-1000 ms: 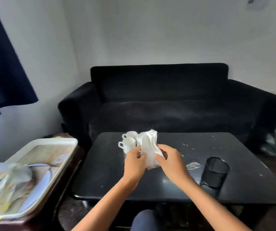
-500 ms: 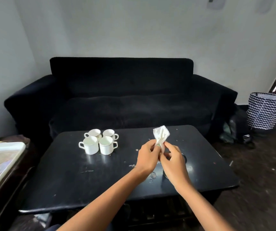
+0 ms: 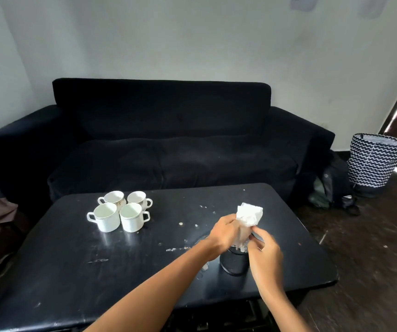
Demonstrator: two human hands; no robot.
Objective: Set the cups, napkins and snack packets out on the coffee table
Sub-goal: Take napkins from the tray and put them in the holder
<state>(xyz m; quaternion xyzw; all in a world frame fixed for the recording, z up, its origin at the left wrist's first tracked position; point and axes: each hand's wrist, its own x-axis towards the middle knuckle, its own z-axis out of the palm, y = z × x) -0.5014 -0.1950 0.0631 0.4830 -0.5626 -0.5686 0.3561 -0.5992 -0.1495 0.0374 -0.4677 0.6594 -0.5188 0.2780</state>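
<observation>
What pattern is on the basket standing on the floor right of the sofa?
Black and white zigzag stripes on the basket, clearest in the head view.

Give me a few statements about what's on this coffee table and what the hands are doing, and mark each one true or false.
1. Four white cups stand together on the coffee table. True.
2. The cups are stacked one inside another. False: they stand side by side in a cluster, each upright.
3. The left hand holds a bunch of white napkins. True.
4. The napkins lie flat on the sofa. False: they are held upright over a black mesh holder on the table, their lower end at its rim.
5. The right hand rests on one of the cups. False: it is beside the holder, far from the cups.
</observation>
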